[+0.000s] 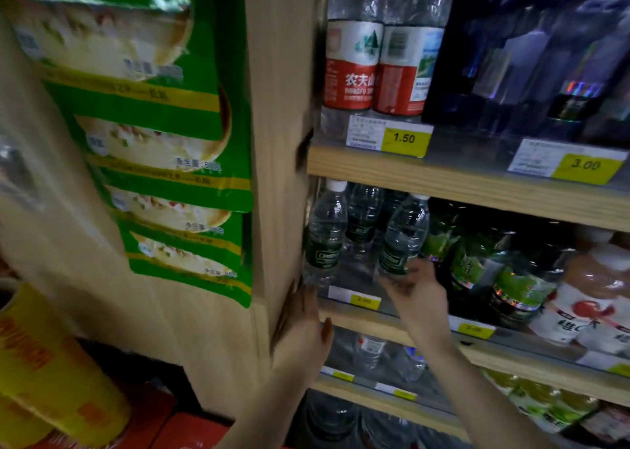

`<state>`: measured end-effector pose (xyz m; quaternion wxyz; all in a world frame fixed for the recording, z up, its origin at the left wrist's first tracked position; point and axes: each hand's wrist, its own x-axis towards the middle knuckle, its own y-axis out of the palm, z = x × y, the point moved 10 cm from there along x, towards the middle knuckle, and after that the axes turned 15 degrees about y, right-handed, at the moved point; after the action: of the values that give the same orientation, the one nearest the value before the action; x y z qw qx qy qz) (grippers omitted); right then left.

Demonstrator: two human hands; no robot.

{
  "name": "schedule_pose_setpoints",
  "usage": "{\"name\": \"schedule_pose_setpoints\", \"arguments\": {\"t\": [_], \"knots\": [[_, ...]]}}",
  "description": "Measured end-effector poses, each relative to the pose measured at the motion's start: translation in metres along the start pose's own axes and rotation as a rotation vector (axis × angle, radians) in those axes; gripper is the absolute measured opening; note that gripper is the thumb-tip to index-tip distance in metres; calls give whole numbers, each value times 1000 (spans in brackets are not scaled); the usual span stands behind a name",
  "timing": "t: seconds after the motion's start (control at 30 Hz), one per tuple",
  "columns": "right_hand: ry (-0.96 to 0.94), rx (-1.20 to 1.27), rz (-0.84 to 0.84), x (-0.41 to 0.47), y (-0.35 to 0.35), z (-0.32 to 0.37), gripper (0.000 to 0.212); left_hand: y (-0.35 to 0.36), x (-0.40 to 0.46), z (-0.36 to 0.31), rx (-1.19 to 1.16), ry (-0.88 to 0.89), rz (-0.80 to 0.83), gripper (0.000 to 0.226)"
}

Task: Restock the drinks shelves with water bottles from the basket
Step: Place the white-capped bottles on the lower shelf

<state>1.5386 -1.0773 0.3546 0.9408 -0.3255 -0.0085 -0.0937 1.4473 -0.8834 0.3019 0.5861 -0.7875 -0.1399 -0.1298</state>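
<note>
My right hand (414, 290) grips the green-labelled water bottle (404, 235) at its base — my left hand (303, 326) rests open-fingered on the shelf's wooden side panel (276, 142).

Dim, soft, motion-blurred wide-angle view; bowed edges, faint glare on bottle plastic.

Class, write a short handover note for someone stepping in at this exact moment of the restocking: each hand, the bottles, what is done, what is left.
Left hand: open, resting against the shelf post, holding nothing.
Right hand: fingers at the base of a green-label water bottle on the middle shelf; blur hides whether it grips.
Bottles: another green-label bottle stands at that shelf's left end, more behind. Red-label bottles sit on the shelf above.
Done: several bottles are on the middle shelf.
Left: settle this bottle, then fetch more; the basket is out of view.
</note>
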Motion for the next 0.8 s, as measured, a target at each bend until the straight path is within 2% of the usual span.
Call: {"name": "schedule_pose_setpoints", "arguments": {"t": [0.13, 0.33, 0.6, 0.8], "knots": [[138, -129, 22, 30, -7, -44, 51, 17, 15, -16, 122, 61, -18, 83], [53, -241, -82, 53, 17, -22, 64, 48, 18, -3, 104, 80, -69, 78], [57, -401, -88, 67, 43, -20, 27, 57, 19, 4, 62, 151, -148, 77], [59, -386, -80, 70, 47, -20, 23, 58, 18, 6, 74, 152, -165, 77]]}}
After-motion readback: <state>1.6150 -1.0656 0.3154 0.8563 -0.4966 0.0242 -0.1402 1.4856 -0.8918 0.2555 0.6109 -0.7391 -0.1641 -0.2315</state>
